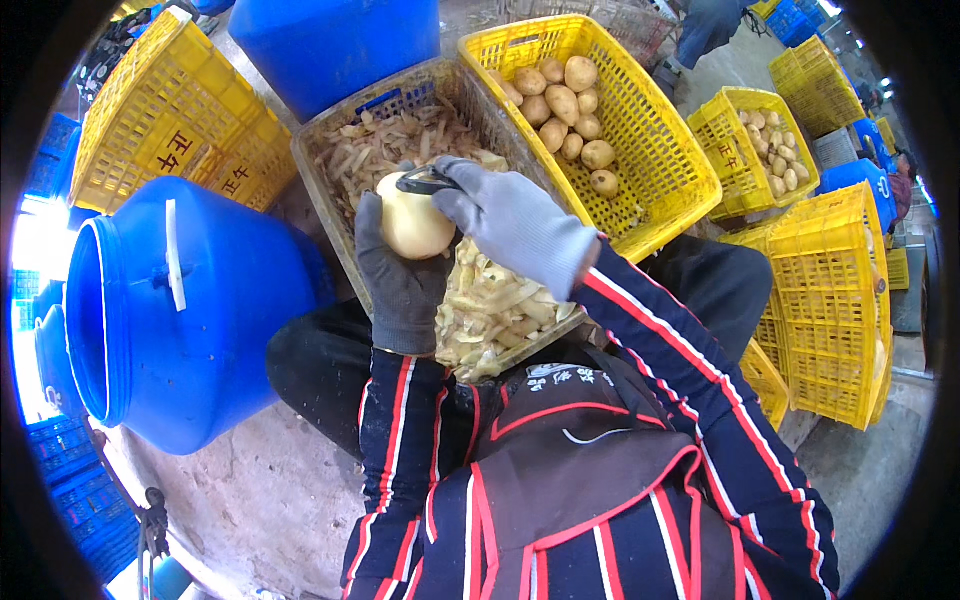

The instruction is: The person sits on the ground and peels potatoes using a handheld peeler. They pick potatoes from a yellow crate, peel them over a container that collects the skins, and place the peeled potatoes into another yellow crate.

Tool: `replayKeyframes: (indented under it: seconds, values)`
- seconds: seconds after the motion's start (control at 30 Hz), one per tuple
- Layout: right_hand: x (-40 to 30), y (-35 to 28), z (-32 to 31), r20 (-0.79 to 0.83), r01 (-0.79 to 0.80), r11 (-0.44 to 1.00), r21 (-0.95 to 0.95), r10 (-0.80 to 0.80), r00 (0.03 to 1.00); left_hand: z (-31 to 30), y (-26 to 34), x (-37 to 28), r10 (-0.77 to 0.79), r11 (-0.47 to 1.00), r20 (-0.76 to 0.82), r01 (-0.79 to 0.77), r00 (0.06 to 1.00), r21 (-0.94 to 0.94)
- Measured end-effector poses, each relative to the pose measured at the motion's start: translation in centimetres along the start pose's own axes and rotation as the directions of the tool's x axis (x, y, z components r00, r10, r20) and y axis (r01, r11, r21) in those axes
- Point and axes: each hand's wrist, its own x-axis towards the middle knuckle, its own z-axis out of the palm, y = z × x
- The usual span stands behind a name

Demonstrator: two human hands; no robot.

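My left hand, in a dark grey knit glove, cups a peeled, pale potato from below and the left. A dark-handled peeler is gripped in my right hand, which wears a lighter grey glove. The peeler lies against the top of the potato; its blade is mostly hidden. Both hands are above a dirty plastic crate between my legs. Brownish peelings fill its far part, and paler yellowish peelings are heaped at the near end.
A yellow crate with several unpeeled potatoes adjoins the peelings crate on the right. Blue barrels stand ahead and lie open-mouthed at left. More yellow crates stand at right, one holding potatoes. Another yellow crate leans far left.
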Motion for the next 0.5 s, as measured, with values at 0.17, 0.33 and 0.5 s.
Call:
replayKeyframes:
  seconds: [0.17, 0.33, 0.5]
  values:
    - [-2.4, 1.3, 4.6, -0.287, 0.033, 0.988, 0.153, 0.013, 0.958, -1.5, -1.2, 0.7, 0.134, 0.977, -0.047, -0.124, 0.99, 0.172]
    - [-9.5, 1.4, 7.3, 0.046, -0.077, 0.992, 0.098, 0.073, 0.996, -1.6, 0.0, 1.8, 0.055, 0.998, -0.077, -0.058, 0.995, -0.032]
    - [-2.3, 0.1, -0.1, -0.125, 0.0, 0.982, 0.187, 0.023, 0.992, -1.1, 0.0, 0.3, 0.034, 0.999, -0.041, -0.035, 0.999, -0.024]
